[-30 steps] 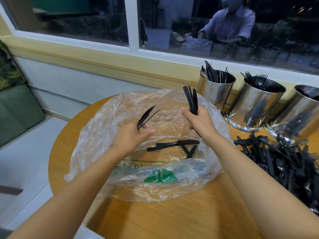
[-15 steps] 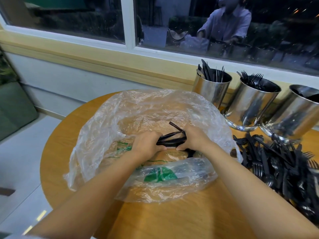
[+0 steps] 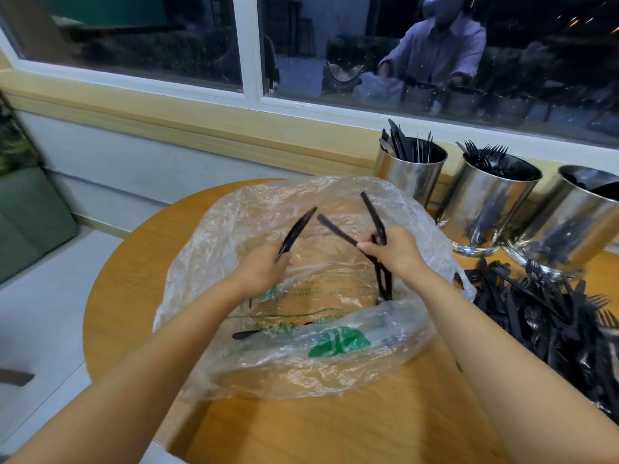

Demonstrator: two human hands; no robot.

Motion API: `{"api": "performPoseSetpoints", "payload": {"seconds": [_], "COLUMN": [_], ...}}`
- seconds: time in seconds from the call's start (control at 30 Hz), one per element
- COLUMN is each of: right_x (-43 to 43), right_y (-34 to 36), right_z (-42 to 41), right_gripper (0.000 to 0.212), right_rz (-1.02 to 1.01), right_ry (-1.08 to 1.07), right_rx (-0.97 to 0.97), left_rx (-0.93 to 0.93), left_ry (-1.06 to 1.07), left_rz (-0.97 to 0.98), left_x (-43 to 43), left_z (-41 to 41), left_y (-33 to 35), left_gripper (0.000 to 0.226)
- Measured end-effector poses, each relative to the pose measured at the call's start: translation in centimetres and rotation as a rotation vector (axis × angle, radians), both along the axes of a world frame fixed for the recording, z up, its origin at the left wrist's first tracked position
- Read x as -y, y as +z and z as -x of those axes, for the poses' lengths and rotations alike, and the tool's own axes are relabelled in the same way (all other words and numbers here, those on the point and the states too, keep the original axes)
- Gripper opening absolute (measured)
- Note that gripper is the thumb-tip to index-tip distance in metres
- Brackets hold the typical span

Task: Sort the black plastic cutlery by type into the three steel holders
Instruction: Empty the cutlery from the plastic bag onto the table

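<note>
Above the plastic bag (image 3: 234, 236) at the middle of the surface (image 3: 335, 430), a black piece (image 3: 296, 231) is gripped in the left hand (image 3: 263, 267), and several splayed pieces (image 3: 373, 212) are clutched in the right hand (image 3: 398, 251). Gathering from the bag is judged the step in hand; one piece (image 3: 246, 334) lies inside. Next, each type must be told and the bundles carried to the matching steel holders (image 3: 492, 195) at the far right edge, beyond the unsorted pile (image 3: 552, 316).

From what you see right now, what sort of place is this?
Probably a café or canteen seating area: steel holders of cutlery stand by the window, a large pile of black plastic cutlery lies on the round wooden table, and a green cushioned seat is at left.
</note>
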State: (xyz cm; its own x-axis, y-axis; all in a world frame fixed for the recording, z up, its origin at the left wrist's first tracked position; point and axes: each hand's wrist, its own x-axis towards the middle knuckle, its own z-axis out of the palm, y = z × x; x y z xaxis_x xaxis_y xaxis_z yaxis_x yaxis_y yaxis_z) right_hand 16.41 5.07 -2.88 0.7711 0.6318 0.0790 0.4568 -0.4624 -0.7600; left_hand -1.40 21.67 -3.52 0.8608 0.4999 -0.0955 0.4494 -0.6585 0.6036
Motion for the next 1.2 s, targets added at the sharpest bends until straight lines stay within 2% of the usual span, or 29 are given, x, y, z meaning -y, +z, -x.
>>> {"api": "performPoseSetpoints", "payload": {"seconds": [0.07,0.17,0.27,0.37,0.43,0.57,0.63,0.67,0.73,0.8,0.87,1.0,1.1,1.2], "right_x": [-0.4,-1.4,-2.4,-3.0,-3.0,-2.8,-2.5,-2.3,-1.9,-1.9,-2.3,-2.7,-2.2,-2.3], "right_y": [1.6,3.6,4.4,4.3,4.1,3.6,3.4,3.2,3.1,2.8,2.4,1.9,1.8,2.1], "right_z": [0.7,1.9,3.5,4.8,4.9,4.0,3.3,3.0,3.2,4.4,5.8,5.8,5.1,5.5], "right_gripper": [0.006,0.011,0.012,0.01,0.006,0.01,0.012,0.011,0.006,0.007,0.008,0.026,0.025,0.016], "right_rz": [-0.216,-0.406,-0.457,-0.47,-0.47,-0.58,-0.65,-0.642,-0.501,-0.284,-0.186,-0.237,-0.149,0.035], "right_ry": [-0.059,-0.044,0.003,0.063,0.076,-0.1,-0.186,-0.19,-0.064,0.153,0.294,0.191,0.157,0.149], "right_rx": [-0.078,-0.185,-0.249,-0.358,-0.396,-0.487,-0.524,-0.537,-0.549,-0.533,-0.497,-0.449,-0.374,-0.145], "left_rx": [0.166,0.283,0.329,0.422,0.454,0.407,0.404,0.432,0.538,0.603,0.618,0.63,0.633,0.596], "left_ry": [0.083,0.124,0.055,-0.01,-0.009,-0.012,0.083,0.169,0.325,0.388,0.404,0.639,0.582,0.474], "left_rz": [0.268,0.45,0.548,0.705,0.68,0.622,0.609,0.632,0.756,0.861,0.917,0.932,0.99,0.977], "left_x": [0.8,2.6,4.4,5.3,5.4,4.7,4.3,4.1,3.6,3.4,3.6,3.1,2.7,3.4], "left_z": [-0.3,-1.4,-2.3,-2.6,-2.5,-1.7,-1.4,-1.4,-1.5,-1.8,-2.3,-3.0,-2.7,-2.3], "left_y": [0.6,1.4,2.1,1.8,1.5,0.6,0.4,0.4,0.3,0.7,1.2,1.3,0.6,0.7], "left_gripper": [0.034,0.038,0.038,0.017,0.009,0.02,0.008,0.009,0.02,0.028,0.029,0.029,0.032,0.035]}}
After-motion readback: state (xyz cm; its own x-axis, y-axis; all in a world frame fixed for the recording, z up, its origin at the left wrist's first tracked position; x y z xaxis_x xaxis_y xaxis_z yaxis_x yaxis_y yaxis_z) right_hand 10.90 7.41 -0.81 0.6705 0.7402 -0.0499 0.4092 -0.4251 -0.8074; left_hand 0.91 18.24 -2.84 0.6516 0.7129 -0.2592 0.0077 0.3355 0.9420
